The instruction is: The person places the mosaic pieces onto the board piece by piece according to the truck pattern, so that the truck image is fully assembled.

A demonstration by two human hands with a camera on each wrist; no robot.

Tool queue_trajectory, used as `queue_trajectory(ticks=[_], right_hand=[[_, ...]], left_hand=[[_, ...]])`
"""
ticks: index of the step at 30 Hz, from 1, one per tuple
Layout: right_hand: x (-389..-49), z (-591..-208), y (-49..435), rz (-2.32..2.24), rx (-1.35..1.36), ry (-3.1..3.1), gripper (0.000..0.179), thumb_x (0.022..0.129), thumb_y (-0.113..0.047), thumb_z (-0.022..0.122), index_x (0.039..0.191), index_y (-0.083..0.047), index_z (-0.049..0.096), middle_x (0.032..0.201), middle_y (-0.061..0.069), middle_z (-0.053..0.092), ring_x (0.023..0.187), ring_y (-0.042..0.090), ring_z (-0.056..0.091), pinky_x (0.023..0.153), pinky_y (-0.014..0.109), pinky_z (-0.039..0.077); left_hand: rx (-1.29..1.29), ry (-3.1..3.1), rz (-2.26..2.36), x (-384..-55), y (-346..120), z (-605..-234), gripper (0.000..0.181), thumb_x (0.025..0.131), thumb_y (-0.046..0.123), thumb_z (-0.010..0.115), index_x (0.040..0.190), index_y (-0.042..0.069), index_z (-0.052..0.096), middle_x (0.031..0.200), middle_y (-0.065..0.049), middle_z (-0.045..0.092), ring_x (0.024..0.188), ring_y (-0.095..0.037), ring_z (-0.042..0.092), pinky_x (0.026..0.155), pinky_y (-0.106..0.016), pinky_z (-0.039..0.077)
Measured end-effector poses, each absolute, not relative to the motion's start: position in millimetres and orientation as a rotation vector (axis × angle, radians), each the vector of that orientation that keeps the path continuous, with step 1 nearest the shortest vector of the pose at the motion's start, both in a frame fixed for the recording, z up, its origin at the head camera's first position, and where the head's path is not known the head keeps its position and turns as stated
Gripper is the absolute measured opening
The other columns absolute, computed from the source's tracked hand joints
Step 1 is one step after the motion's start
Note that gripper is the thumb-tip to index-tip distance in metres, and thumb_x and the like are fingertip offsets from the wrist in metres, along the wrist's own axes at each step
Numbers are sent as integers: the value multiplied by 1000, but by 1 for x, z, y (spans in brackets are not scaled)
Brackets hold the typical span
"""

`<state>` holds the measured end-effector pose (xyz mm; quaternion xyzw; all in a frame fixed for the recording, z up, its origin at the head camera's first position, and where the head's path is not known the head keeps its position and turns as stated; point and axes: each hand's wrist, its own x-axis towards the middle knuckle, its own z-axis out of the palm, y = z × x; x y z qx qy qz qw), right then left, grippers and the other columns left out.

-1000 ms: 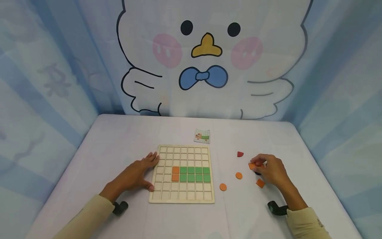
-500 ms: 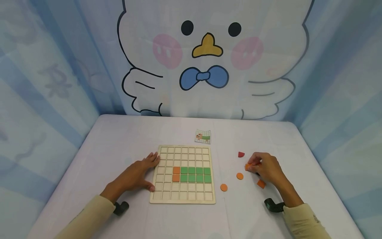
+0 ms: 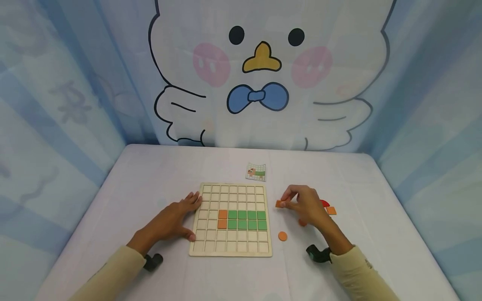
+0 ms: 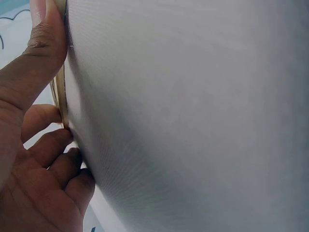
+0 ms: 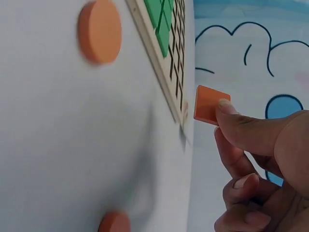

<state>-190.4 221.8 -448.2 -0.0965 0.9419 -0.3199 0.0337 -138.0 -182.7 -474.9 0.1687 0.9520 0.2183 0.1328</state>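
A wooden grid board lies on the table, with green square tiles filling part of two rows and two orange square tiles beside them. Along its left edge my left hand rests with fingers spread; in the left wrist view the thumb and fingertips touch that edge. My right hand pinches an orange square tile between thumb and finger. This tile hangs above the table, just right of the board's right edge, apart from the board.
Right of the board lie an orange disc, another orange disc partly behind the right hand, a red piece and a loose orange square. A small picture card sits behind the board. A patterned curtain stands beyond.
My right hand has moved left toward the board, carrying the orange square tile away from the loose pieces. The left hand stays on the board's edge.
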Motion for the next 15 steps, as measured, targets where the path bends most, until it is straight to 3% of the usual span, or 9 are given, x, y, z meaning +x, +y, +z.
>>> queue_trajectory(ticks=[7, 15], right_hand=[[-194, -444, 168, -1081, -427, 2824, 14, 87, -19, 89, 87, -21, 75, 81, -6, 69, 81, 19, 53, 70, 31, 41], [-200, -447, 124, -1111, -566, 2764, 16, 89, -19, 88, 83, -21, 73, 82, -8, 71, 82, 13, 62, 71, 30, 46]], left_hand=[[493, 2766, 635, -137, -185, -474, 122, 66, 38, 98, 165, 6, 35, 176, -15, 26, 163, -41, 25, 126, -63, 32], [491, 2769, 627, -137, -182, -474, 122, 65, 38, 98, 165, 6, 35, 175, -15, 26, 163, -41, 25, 127, -63, 32]])
